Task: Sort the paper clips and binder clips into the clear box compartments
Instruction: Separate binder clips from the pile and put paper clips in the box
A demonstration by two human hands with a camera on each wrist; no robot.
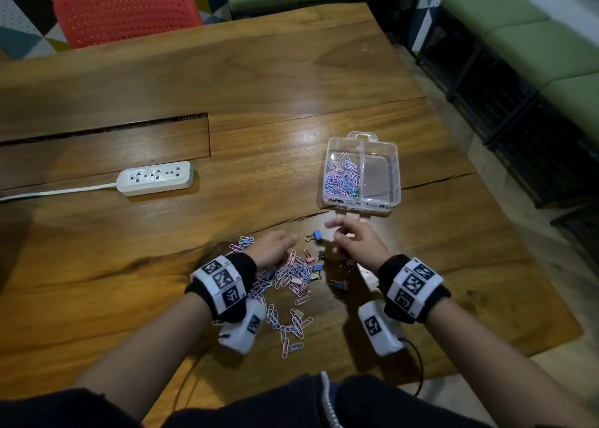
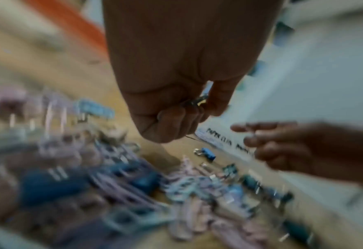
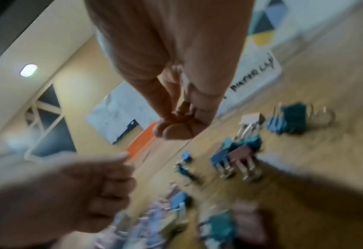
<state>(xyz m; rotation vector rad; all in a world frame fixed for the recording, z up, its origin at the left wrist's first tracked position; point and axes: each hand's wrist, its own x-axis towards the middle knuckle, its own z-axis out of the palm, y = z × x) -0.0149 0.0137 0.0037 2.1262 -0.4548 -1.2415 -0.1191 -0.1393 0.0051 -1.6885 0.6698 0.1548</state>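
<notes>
A clear box (image 1: 394,171) stands on the wooden table, with pink and blue paper clips (image 1: 342,176) in its left compartment and the right compartment bare. A loose pile of paper clips (image 1: 288,278) and small binder clips (image 1: 316,268) lies in front of it. My left hand (image 1: 275,247) hovers over the pile; in the left wrist view its fingers (image 2: 176,116) curl round a small metal clip (image 2: 198,101). My right hand (image 1: 351,238) is just below the box, beside a blue binder clip (image 1: 317,234). Its fingertips (image 3: 174,129) bunch against the thumb, and what they hold is hidden.
A white power strip (image 1: 155,178) with its cord lies at the left of the table. A slot runs across the tabletop behind it. A red chair (image 1: 126,12) stands at the far edge, and green benches (image 1: 534,48) on the right. The table edge is near my body.
</notes>
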